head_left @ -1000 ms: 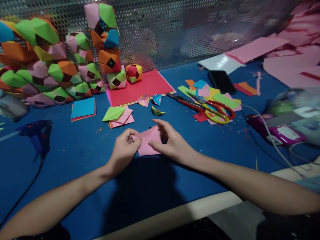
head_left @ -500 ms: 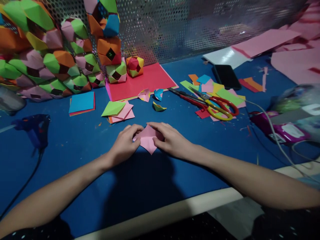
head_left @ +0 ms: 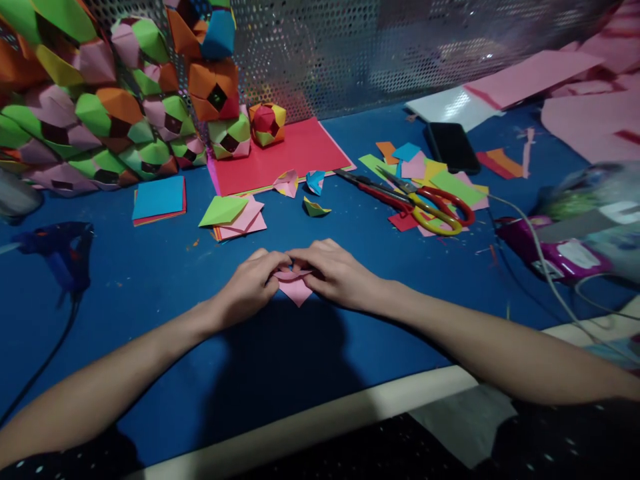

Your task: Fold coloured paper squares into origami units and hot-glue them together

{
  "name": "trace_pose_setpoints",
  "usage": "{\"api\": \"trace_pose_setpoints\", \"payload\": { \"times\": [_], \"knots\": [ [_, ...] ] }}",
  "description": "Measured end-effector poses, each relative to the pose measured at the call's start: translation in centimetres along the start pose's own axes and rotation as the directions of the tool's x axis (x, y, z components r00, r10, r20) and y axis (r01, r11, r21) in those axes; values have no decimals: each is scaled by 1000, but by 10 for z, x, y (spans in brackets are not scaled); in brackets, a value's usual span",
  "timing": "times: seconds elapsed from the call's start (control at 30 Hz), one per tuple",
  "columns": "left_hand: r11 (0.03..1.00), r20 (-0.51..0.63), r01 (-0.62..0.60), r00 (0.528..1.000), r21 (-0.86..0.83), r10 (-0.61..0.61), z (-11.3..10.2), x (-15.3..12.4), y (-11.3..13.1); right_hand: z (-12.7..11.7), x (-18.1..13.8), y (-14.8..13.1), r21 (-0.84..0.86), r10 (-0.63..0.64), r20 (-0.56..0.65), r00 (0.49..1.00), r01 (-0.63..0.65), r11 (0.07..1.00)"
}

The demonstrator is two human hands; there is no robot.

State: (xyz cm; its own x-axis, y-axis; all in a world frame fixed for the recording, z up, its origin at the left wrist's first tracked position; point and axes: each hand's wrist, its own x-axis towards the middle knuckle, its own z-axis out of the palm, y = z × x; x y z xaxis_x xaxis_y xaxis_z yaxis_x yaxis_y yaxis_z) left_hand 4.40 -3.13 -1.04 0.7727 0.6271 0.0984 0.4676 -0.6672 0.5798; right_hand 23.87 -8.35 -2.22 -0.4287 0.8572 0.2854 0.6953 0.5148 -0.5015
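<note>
A small pink paper piece [head_left: 295, 287] lies folded on the blue table [head_left: 165, 293], its lower corner pointing toward me. My left hand [head_left: 250, 285] pinches its left side with curled fingers. My right hand [head_left: 334, 272] presses down on its right side, fingertips meeting the left hand's over the fold. Most of the paper is hidden under my fingers.
Stacked folded paper units [head_left: 115, 113] rise at the back left against a perforated metal screen [head_left: 380, 47]. Red sheets [head_left: 285, 157], small paper squares [head_left: 159, 199], scissors [head_left: 420, 203], a black phone [head_left: 453, 147], a glue gun [head_left: 55, 250] and a purple device [head_left: 555, 253] lie around.
The flat pink sheet has been folded smaller. Both hands have closed in over it until their fingertips meet. The view has tilted down slightly.
</note>
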Motion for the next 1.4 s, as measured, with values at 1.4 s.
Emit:
{"api": "trace_pose_setpoints", "payload": {
  "times": [1.4],
  "knots": [
    [897,-179,189,944,-399,-279,-5,-8,27,-6,7,-18,725,548,-54,835,-345,597]
  ]
}}
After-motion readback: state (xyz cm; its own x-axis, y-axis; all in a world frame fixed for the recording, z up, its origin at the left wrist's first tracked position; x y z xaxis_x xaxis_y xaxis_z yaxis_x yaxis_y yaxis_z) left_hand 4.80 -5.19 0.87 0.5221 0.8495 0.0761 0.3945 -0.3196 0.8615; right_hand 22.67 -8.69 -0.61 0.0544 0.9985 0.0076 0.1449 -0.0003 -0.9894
